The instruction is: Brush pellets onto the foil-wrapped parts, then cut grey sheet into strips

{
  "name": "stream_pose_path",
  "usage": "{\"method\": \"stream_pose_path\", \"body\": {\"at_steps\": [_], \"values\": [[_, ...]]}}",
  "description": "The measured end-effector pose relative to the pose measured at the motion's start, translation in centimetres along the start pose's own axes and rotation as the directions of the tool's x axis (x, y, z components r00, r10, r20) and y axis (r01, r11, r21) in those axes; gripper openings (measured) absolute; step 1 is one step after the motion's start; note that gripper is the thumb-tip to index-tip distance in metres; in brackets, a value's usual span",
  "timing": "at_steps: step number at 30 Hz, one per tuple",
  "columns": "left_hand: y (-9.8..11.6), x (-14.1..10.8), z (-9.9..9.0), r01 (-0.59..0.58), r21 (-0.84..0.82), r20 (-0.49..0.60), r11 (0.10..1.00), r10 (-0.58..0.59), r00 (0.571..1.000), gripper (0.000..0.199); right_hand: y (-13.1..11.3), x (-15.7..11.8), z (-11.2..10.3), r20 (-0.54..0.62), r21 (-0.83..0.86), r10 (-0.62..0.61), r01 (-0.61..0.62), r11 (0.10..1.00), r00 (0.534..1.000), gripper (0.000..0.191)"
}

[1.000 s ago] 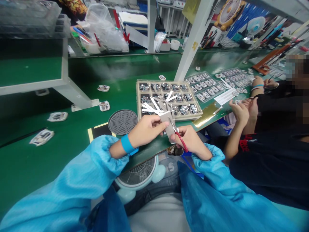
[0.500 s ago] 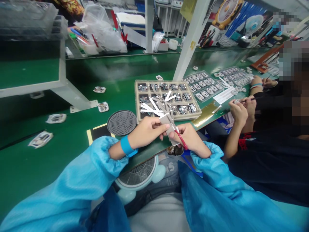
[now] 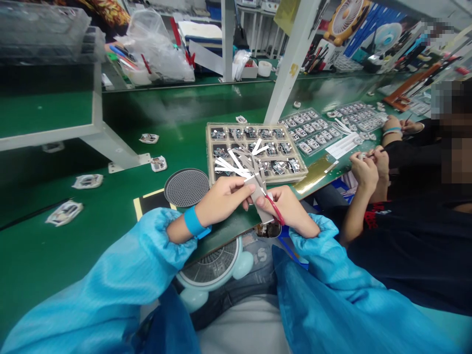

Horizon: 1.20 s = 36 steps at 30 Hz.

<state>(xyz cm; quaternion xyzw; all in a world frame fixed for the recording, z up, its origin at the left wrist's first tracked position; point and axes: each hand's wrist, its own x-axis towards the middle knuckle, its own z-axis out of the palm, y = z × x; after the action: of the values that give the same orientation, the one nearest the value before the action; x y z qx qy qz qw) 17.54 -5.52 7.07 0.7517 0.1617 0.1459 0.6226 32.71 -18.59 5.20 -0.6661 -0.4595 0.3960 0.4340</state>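
Observation:
Between thumb and fingers, my left hand [image 3: 228, 196] pinches the upper end of a flat grey strip [image 3: 261, 205]. My right hand [image 3: 285, 206] is closed around red-handled scissors [image 3: 277, 211], its thumb resting on the strip's lower part. The scissor blades point up and away, beside the strip. Just beyond my hands sits a compartment tray [image 3: 210, 162] holding small circuit boards. Loose white and grey strips [image 3: 236, 158] lie in a heap across its middle. Left of it is a round, dark perforated dish [image 3: 187, 187], beside my left hand.
Several white-framed parts [image 3: 64, 213] lie scattered on the green bench [image 3: 110, 236]. Clear trays of similar parts [image 3: 309, 130] stand at right, near a co-worker's hands [image 3: 365, 169]. A white post [image 3: 291, 64] rises behind the tray. Below the bench edge is a pale blue fan [image 3: 214, 268].
My left thumb has shifted up along the grey strip, and more of the strip's lower face shows. The scissors are still in my right hand, which moved slightly left.

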Motion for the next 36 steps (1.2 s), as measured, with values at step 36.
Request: {"method": "stream_pose_path", "body": {"at_steps": [36], "values": [[-0.4,5.3,-3.3,0.002,-0.245,-0.271,0.969,-0.071,0.960,0.021,-5.0,9.9,-6.1,-0.083,-0.324,-0.111,0.079,0.943,0.990,0.068]]}}
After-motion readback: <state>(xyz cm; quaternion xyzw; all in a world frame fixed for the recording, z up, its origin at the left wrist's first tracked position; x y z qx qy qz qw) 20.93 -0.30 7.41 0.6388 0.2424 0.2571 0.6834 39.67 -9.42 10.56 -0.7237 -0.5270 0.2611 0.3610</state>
